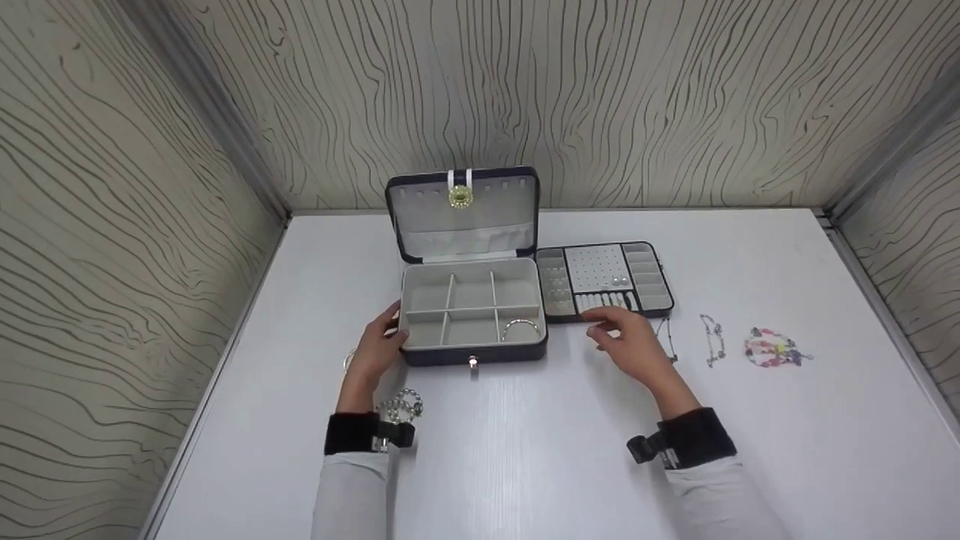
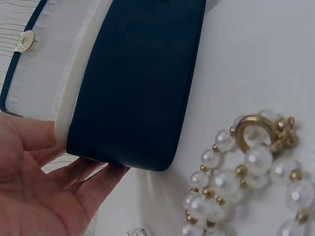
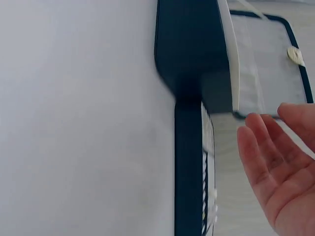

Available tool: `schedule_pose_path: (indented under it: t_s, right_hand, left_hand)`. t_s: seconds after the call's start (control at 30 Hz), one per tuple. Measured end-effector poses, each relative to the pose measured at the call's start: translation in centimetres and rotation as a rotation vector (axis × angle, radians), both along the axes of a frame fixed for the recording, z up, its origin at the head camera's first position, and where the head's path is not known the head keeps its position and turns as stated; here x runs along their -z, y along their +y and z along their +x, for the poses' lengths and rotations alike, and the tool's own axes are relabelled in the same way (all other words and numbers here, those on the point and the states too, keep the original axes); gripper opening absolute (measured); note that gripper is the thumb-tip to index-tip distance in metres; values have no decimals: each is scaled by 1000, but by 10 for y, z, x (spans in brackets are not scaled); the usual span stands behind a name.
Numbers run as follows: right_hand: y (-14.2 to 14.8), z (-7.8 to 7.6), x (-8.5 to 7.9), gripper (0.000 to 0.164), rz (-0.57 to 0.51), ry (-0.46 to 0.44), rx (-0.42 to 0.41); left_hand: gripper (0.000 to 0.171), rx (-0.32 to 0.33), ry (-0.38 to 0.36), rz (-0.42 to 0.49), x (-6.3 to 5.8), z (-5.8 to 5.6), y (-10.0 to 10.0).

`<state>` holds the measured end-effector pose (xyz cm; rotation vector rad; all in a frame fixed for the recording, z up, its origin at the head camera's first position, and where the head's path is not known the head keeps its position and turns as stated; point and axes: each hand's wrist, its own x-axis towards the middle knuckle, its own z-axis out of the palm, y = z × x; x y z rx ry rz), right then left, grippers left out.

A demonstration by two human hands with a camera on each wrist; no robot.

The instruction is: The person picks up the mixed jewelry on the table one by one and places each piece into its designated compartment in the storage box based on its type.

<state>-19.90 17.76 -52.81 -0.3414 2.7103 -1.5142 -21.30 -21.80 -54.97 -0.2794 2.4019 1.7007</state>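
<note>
My left hand grips the left side of a dark blue jewelry box. In the left wrist view its thumb lies at the pale rim and the fingers rest against the outer wall. The box lid stands up, showing a grey lining. A bracelet lies in the front right compartment. Fingers loosely bent and holding nothing, my right hand hovers by the front edge of the jewelry tray. That tray sits right beside the box, with small studs on its white panel and pieces in the ring slots.
Right of the tray lie thin chain bracelets and a colourful beaded bracelet. A pearl bracelet rests near my left wrist, and a ring-shaped piece lies left of that hand. Patterned walls enclose the white table.
</note>
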Motion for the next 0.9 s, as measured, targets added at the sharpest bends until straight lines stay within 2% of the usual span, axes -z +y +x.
schedule_pose_path:
  t_s: [0.2,0.43,0.6,0.8,0.9]
  right_hand:
    - [52,7,9,28,66,-35,152]
    - [99,11,14,31,299,-95,172]
    - [129,13,16,41,435,-123,252]
    - [160,18,15,51,537,-270,347]
    - [168,19,20,43,554,-255,365]
  left_hand:
    - [58,4,-3,5,0,-1,1]
    - [58,5,2,-4,-1,-2,1]
    - [58,5,-6,-12,-1,-3,0]
    - [58,19,-2,-19,-1,-2,-2]
    - [58,23,4,-12,-1,-3,-2]
